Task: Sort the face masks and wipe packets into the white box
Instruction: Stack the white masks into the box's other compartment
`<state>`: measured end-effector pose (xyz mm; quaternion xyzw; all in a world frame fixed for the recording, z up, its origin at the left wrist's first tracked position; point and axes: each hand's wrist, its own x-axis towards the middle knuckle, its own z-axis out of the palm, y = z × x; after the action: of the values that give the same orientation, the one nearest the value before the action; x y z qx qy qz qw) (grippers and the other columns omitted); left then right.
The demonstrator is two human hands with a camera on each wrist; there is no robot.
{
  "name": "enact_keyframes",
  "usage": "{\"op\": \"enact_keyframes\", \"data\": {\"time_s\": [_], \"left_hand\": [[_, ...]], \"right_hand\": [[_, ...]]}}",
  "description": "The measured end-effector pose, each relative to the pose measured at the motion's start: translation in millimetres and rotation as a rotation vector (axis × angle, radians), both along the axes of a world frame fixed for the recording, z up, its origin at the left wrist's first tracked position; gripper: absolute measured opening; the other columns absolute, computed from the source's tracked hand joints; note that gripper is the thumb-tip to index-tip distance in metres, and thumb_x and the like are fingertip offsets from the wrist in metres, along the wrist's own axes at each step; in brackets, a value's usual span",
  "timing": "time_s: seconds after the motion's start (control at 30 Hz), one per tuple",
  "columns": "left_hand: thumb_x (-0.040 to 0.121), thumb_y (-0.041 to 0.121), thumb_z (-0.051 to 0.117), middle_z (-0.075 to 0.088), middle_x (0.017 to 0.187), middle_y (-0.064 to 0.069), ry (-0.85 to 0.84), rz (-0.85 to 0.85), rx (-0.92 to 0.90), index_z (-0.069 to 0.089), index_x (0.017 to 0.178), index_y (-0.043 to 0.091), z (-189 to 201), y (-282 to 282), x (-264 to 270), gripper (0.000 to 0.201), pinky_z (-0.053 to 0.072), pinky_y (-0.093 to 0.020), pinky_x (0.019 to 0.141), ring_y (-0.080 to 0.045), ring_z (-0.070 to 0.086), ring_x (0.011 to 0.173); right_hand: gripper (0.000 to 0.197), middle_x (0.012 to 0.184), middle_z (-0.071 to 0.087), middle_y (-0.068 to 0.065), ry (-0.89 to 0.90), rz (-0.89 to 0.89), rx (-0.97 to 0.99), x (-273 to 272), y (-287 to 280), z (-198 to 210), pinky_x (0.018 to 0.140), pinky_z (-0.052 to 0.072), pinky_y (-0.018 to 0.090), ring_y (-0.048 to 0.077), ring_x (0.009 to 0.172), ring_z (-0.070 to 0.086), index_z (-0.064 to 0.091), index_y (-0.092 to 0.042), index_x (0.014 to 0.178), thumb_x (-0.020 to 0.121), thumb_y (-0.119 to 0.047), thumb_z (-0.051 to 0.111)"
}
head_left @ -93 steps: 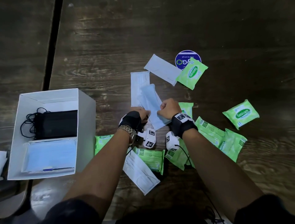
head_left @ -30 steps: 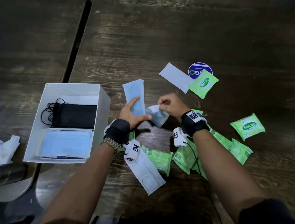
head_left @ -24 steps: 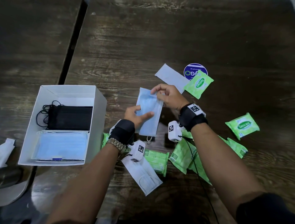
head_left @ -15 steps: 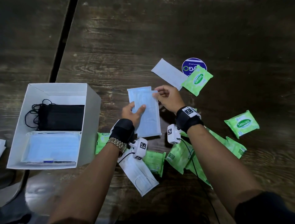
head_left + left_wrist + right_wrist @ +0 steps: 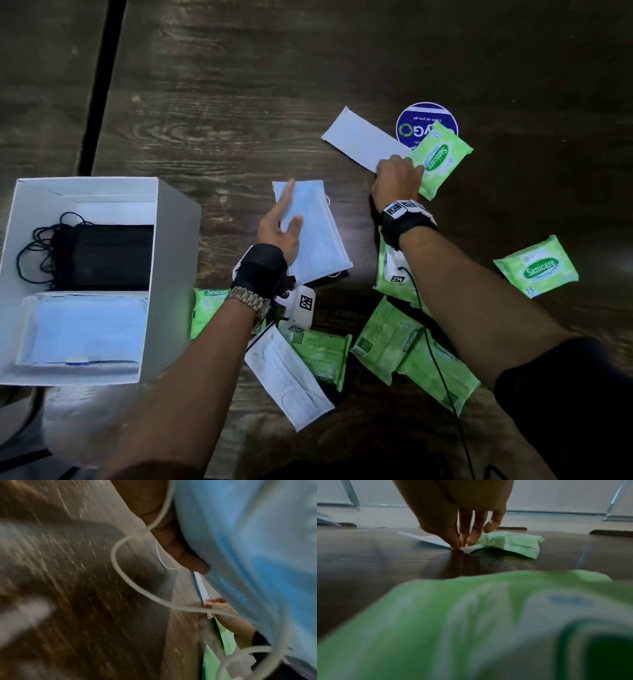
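Over the worktop [image 5: 239,85], a blue mask [image 5: 318,236] is gripped by the left hand [image 5: 279,226]. At 1 o'clock, a white mask [image 5: 359,140] is pinched by the right hand [image 5: 397,180].

Wipe packets [image 5: 387,337] crowd tabletop [image 5: 239,102] beside white box [image 5: 174,260].

Both forearms reach forward. The left grip [image 5: 279,228] lies with forefinger and thumb straight atop a blue mask [image 5: 320,240], its other fingers tucked beneath. The right grip [image 5: 397,178], farther out and knuckles up, pinches the corner of a white mask [image 5: 359,140] between curled fingertips [image 5: 471,539].
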<state>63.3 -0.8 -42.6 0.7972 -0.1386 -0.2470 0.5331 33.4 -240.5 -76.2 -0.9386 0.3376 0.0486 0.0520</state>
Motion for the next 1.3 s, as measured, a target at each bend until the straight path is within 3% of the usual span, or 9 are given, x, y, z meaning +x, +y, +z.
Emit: {"op": "enact_keyframes", "data": {"time_s": [0.1,0.2,0.43,0.63,0.8,0.9,1.07,1.17,1.3], "left_hand": [[0.097,0.007,0.053,0.069,0.112,0.0,0.125,0.074,0.012,0.073,0.109,0.022,-4,-4,-5,0.027,0.045,-0.009,0.078,0.004,0.06,0.088],[0.088,0.018,0.07,0.069,0.108,0.014,0.201,0.083,0.019,0.074,0.097,0.033,-6,1,-3,0.018,0.051,-0.026,0.088,-0.007,0.064,0.101],[0.093,0.015,0.061,0.066,0.07,0.012,0.246,0.175,0.007,0.076,0.089,0.028,3,9,-12,0.019,0.041,-0.029,0.056,-0.02,0.045,0.056],[0.096,0.033,0.056,0.071,0.101,-0.008,0.324,0.317,-0.144,0.068,0.102,-0.002,38,16,-27,0.038,0.048,-0.022,0.077,-0.006,0.062,0.093],[0.081,0.007,0.076,0.072,0.094,-0.001,0.312,0.293,-0.21,0.065,0.101,0.011,49,28,-40,0.023,0.054,-0.036,0.074,-0.009,0.069,0.077],[0.08,0.004,0.071,0.069,0.116,-0.002,0.165,0.118,-0.303,0.055,0.126,0.016,52,35,-43,0.05,0.053,-0.052,0.09,-0.021,0.067,0.105],[0.078,-0.008,0.071,0.052,0.14,0.0,-0.066,-0.042,-0.274,0.005,0.154,0.022,66,43,-40,0.105,0.049,-0.027,0.099,-0.004,0.055,0.122],[0.077,-0.01,0.069,0.054,0.131,-0.002,-0.119,0.052,-0.233,0.023,0.146,0.01,63,53,-44,0.085,0.049,-0.019,0.092,0.004,0.056,0.111],[0.081,-0.004,0.065,0.055,0.121,-0.013,-0.137,0.091,-0.117,0.033,0.132,-0.004,43,67,-62,0.06,0.048,-0.031,0.096,-0.023,0.057,0.109]], "right_hand": [[0.024,0.116,0.062,0.013,0.041,0.03,-0.018,4,0,6,0.096,0.035,0.046,0.034,0.114,0.052,0.065,-0.01,0.111,0.088,-0.018,0.061],[0.018,0.108,0.065,0.014,-0.097,-0.049,0.084,3,4,11,0.089,0.043,0.044,0.034,0.107,0.056,0.067,-0.01,0.099,0.086,-0.019,0.059],[0.007,0.056,0.059,-0.009,-0.572,-0.168,0.904,-26,33,55,0.053,0.052,0.033,0.008,0.052,0.053,0.067,-0.014,0.073,0.078,-0.009,0.068],[0.02,0.058,0.055,-0.009,-0.603,-0.25,1.358,-70,79,80,0.055,0.037,0.019,0.005,0.055,0.045,0.064,-0.011,0.074,0.086,0.005,0.061],[0.008,0.072,0.066,0.002,-0.38,-0.161,1.182,-106,116,63,0.063,0.047,0.026,0.007,0.059,0.055,0.067,-0.006,0.089,0.083,-0.001,0.069],[0.067,0.112,0.067,0.0,-0.418,-0.145,1.112,-111,125,60,0.084,0.054,0.024,0.01,0.096,0.065,0.054,-0.018,0.127,0.069,-0.024,0.088],[0.036,0.103,0.075,0.011,-0.584,-0.121,1.201,-97,141,70,0.079,0.056,0.046,0.019,0.088,0.07,0.065,-0.009,0.113,0.08,-0.007,0.08],[0.027,0.097,0.075,0.001,-0.599,-0.087,1.097,-96,150,72,0.075,0.057,0.028,0.009,0.085,0.07,0.069,-0.008,0.107,0.082,-0.006,0.078],[0.03,0.102,0.074,0.007,-0.546,-0.109,1.032,-111,164,58,0.086,0.057,0.033,0.019,0.093,0.071,0.07,-0.005,0.108,0.08,-0.008,0.08]]}}
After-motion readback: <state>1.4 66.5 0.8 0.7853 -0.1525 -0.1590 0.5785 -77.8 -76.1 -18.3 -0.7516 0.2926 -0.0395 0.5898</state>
